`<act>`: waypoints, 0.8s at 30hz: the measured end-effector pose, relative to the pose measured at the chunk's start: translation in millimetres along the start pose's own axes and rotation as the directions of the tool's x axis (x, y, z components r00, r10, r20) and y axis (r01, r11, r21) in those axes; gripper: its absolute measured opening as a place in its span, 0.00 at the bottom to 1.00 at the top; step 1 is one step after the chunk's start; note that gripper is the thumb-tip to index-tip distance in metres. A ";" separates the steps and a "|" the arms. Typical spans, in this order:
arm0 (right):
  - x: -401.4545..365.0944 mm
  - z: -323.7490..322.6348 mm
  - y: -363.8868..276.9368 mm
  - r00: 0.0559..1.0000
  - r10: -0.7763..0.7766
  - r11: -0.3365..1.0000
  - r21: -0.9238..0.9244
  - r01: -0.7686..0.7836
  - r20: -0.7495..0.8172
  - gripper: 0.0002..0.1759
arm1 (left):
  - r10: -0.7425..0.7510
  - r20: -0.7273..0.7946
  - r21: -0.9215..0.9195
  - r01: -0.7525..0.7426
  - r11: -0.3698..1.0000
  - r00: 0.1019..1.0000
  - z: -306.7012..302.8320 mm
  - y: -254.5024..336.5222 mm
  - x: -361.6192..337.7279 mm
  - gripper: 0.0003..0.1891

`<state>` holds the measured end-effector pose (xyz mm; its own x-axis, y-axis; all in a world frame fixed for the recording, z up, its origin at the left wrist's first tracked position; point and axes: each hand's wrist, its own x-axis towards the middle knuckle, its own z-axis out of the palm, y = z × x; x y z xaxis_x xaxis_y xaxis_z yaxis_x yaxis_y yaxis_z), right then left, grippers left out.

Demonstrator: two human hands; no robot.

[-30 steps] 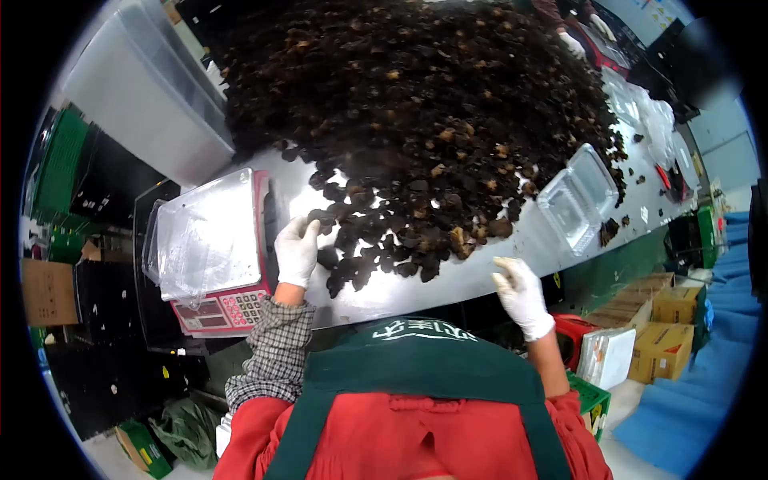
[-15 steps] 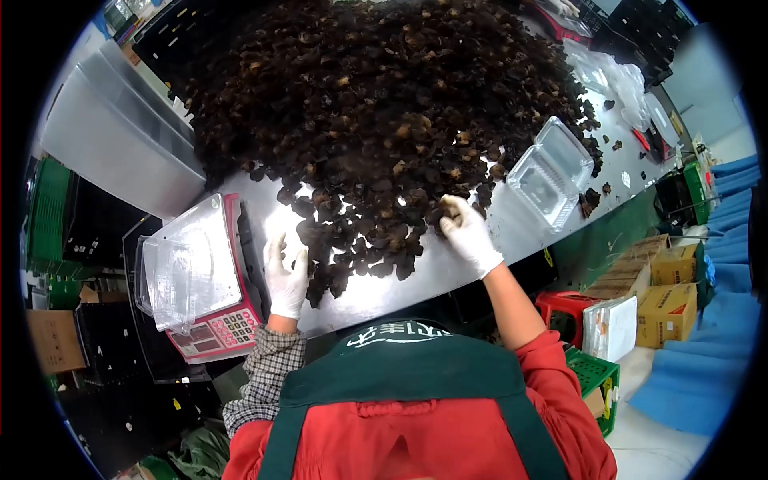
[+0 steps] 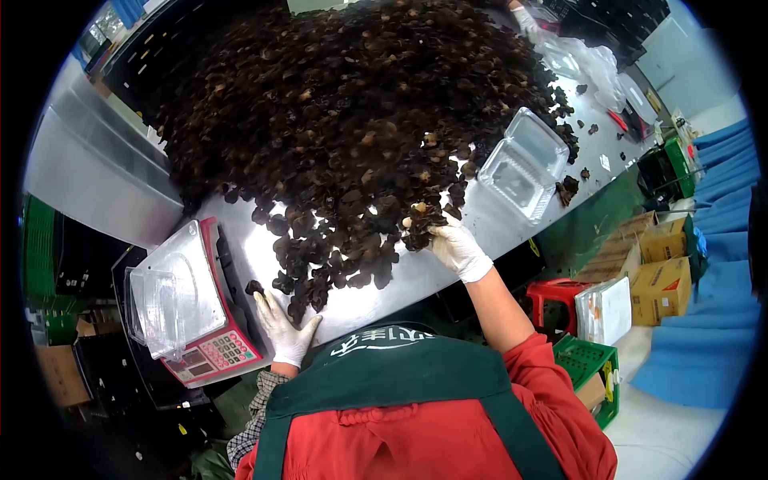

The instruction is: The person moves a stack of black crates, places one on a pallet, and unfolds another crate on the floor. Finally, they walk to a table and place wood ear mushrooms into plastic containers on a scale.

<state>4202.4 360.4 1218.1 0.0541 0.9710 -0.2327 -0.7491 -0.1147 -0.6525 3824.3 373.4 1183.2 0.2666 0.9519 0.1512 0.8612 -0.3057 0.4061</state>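
Note:
A large heap of dark wood ear mushrooms (image 3: 320, 120) covers much of the metal table (image 3: 376, 300), thinning into loose pieces near me. My right hand (image 3: 459, 250), in a white glove, pinches a wood ear mushroom clump (image 3: 422, 227) at the heap's near edge, with a pale spot showing on it. Also gloved, my left hand (image 3: 286, 330) rests at the table's front edge with thumb and fingers apart. A small dark mushroom piece (image 3: 254, 287) lies right at its fingertips. Left of that hand is a red-framed scale (image 3: 210, 352).
Clear plastic boxes (image 3: 156, 308) sit on the scale's plate. An open clear clamshell box (image 3: 512, 178) lies right of the heap. At the far right are a plastic bag (image 3: 596, 68) and another person's gloved hand (image 3: 526, 22). A tall metal bin (image 3: 100, 164) stands left.
My left hand's fingers have spread, now beside a small dark piece. My right hand has drawn a clump into clearer view, pale spot showing. Another person's hand now shows more fully at the far right.

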 end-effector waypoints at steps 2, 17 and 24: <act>0.9 -2.9 2.5 1.000 0.007 0.999 0.037 -0.007 -0.015 0.25 | -0.016 -0.024 0.031 0.017 0.999 1.000 0.0 2.2 12.7 0.64; -107.3 -53.2 -66.5 0.891 -0.450 -0.040 -0.996 -0.081 -0.054 0.18 | 0.193 0.065 -0.217 -0.175 0.960 0.979 11.7 16.3 40.6 0.68; -26.9 53.2 61.2 0.894 -0.061 -0.338 -0.852 0.401 0.445 0.56 | 0.296 0.207 -0.115 -0.278 0.954 0.932 2.7 27.4 32.7 0.71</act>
<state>4120.0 338.4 1222.9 -0.1996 0.9680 0.1524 0.8371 0.2493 -0.4869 3857.8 396.2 1196.9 0.5933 0.8015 0.0747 0.6979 -0.5583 0.4486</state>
